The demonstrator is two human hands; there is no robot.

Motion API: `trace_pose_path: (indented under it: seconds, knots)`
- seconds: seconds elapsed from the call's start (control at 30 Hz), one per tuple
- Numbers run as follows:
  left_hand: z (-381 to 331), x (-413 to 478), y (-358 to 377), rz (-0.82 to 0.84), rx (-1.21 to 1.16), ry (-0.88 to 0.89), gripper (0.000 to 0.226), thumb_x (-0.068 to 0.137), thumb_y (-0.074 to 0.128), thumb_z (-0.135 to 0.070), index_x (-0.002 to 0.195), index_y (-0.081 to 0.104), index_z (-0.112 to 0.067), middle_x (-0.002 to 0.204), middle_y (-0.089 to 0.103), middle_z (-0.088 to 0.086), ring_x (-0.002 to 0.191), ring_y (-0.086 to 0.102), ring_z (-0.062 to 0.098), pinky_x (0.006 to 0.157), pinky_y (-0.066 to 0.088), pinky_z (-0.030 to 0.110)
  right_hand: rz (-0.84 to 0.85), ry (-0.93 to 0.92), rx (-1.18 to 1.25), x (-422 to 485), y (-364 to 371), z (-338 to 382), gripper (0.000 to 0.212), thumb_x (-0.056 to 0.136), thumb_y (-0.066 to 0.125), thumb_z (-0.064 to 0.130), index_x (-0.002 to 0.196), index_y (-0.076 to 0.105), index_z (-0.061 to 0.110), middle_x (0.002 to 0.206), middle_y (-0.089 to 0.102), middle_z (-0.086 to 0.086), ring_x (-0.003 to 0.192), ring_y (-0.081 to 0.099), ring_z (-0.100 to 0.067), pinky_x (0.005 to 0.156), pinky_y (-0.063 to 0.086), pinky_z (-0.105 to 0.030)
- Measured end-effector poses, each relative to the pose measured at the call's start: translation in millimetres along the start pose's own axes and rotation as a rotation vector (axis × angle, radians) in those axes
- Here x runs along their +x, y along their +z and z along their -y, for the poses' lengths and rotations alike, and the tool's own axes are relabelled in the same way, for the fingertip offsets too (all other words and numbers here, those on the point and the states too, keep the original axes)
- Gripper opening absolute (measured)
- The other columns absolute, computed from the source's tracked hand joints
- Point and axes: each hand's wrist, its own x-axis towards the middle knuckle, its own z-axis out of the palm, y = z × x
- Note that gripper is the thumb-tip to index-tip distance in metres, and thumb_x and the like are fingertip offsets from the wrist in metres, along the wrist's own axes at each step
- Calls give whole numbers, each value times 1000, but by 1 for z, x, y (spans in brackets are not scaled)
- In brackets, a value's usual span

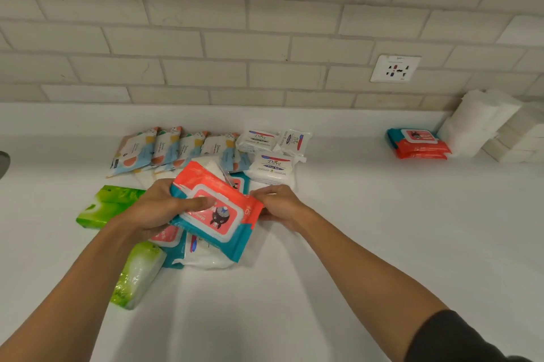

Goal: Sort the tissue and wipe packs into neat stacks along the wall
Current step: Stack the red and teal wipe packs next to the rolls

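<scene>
Looking down at the white counter (368, 229), I see both hands on one red-and-teal wipe pack (219, 199) at the centre of the frame, held tilted over a loose pile. My left hand (156, 208) grasps its left end, with the thumb laid flat across the lid label and the fingers curled underneath. My right hand (279, 205) seems to pinch the pack's right end, though the fingertips are tucked behind the wrapper, so I can't make out the exact grip. Under the held pack lie a second red-and-teal pack (166, 236), partly hidden by my left wrist, and a white pack (212, 260). Two green tissue packs sit at lower left: one (106, 208) lies flat beside my left hand, the other (138, 276) shows from under my left forearm, angled toward the bottom edge. Above the pile, a row of pastel packs (176, 149) overlaps like shingles. Just right of them three white Dove packs (272, 165) sit close together. At the right of the frame, close to the tiled wall (206, 37), a stack of red wipe packs (418, 145) sits just beside piles of white tissue (482, 126). A wall socket (395, 68) is set in the tiles above that stack.
</scene>
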Motion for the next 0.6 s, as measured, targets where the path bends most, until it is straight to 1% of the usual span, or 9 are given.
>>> trace_pose_path:
  seconds: [0.07,0.13,0.2,0.27,0.3,0.4,0.43,0.5,0.6]
  knots:
    - [3,-5,-7,-10,-8,-2,70,39,84,-33,102,62,-13,84,77,3,76,75,24,68,60,41,-29,-1,-57,8,15,1,14,85,73,23,91,70,11,98,73,-14,92,72,-26,85,59,-42]
    - [8,-5,-12,-31,-25,-18,71,37,85,-35,102,61,-15,83,77,2,76,75,24,68,60,42,-78,-1,-110,16,26,5,15,82,76,25,82,64,16,98,73,-10,88,72,-23,80,60,-37]
    - [17,-2,-18,-61,-42,-38,67,44,86,-31,104,62,-15,85,77,3,78,75,25,73,60,46,-131,19,-129,23,32,8,24,79,80,27,85,59,16,105,71,-9,87,72,-21,70,61,-32]
    - [24,0,-23,-63,-54,-58,62,51,86,-26,108,63,-13,89,77,5,81,75,26,73,60,46,-180,50,-165,27,36,12,35,78,80,31,92,52,16,111,68,-9,86,69,-19,55,56,-24]
    - [26,1,-24,-57,-55,-63,61,54,85,-23,110,63,-12,90,77,5,81,75,26,70,61,43,-205,55,-198,28,38,12,40,77,81,34,94,49,16,114,67,-9,86,67,-18,56,54,-23]
    - [31,2,-25,-44,-73,-72,59,58,84,-19,112,61,-11,88,77,5,78,75,24,59,60,35,-250,38,-289,33,43,12,50,76,81,37,111,51,15,124,62,-8,106,64,-21,82,55,-29]
    - [32,3,-26,-45,-82,-76,60,58,84,-18,113,61,-12,87,77,5,78,75,24,57,60,34,-255,43,-315,34,45,13,56,76,80,39,118,51,14,126,60,-7,112,61,-21,86,53,-30]
    - [33,5,-26,-42,-93,-79,60,58,84,-18,113,59,-13,85,77,4,76,75,23,55,59,33,-241,73,-335,35,47,17,64,77,79,42,125,47,14,130,57,-7,116,59,-21,88,51,-29]
    - [32,6,-27,-43,-95,-79,61,56,84,-20,112,58,-15,83,77,2,74,75,21,54,59,33,-210,111,-337,37,51,21,71,74,79,47,127,44,15,131,55,-6,115,58,-20,89,53,-28]
